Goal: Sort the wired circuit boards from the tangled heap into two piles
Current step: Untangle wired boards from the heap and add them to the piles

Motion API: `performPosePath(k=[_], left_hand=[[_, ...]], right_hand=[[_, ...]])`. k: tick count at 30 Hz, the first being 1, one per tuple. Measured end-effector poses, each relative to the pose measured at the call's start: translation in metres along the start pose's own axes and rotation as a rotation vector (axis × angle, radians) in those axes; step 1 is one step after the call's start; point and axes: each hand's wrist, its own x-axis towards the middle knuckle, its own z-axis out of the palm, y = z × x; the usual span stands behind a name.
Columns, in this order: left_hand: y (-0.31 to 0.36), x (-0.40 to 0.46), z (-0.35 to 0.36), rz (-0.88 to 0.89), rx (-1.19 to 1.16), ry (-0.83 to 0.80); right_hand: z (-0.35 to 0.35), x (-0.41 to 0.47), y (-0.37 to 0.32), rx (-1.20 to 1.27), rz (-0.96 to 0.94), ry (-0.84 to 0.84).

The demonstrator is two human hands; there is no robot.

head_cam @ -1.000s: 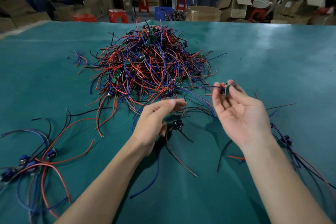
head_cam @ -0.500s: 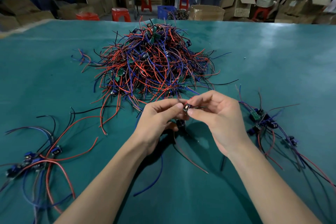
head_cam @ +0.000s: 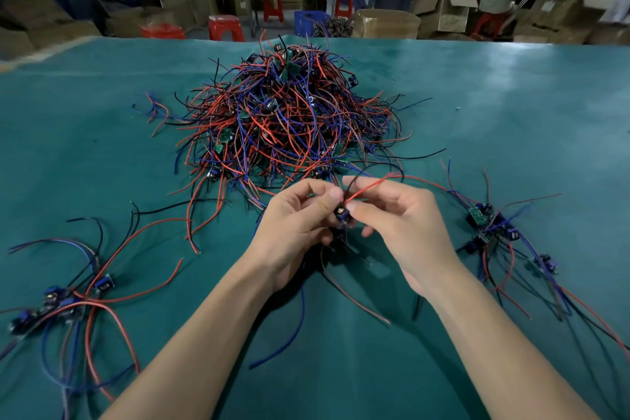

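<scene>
Both hands, left hand (head_cam: 293, 225), right hand (head_cam: 402, 228), still pinching board (head_cam: 341, 215); red wire (head_cam: 368, 189) now raised

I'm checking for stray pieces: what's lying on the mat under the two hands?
Under the left hand and right hand, loose wires trail out over the green mat: dark, brownish and blue. Whatever sits directly beneath the palms is covered.

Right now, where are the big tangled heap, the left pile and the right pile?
tangled heap (head_cam: 289, 123): head view, middle of the wire mound.
left pile (head_cam: 64, 300): head view, on its blue boards.
right pile (head_cam: 491, 222): head view, on its clustered boards.
</scene>
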Motion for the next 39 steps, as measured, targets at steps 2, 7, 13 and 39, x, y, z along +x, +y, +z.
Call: performPosePath(k=[2,7,13,39], left_hand=[[0.000,0.000,0.001,-0.017,-0.003,-0.004],[-0.002,0.001,0.003,0.019,0.104,0.025],[0.000,-0.003,0.002,-0.040,0.072,-0.096],[-0.007,-0.002,-0.004,0.252,0.860,0.141]], right_hand=[[-0.002,0.000,0.000,0.037,0.007,-0.062],[0.002,-0.001,0.001,0.068,-0.012,-0.065],[-0.003,0.003,0.001,0.078,0.023,0.084],[-0.145,0.009,-0.006,-0.556,0.066,0.991]])
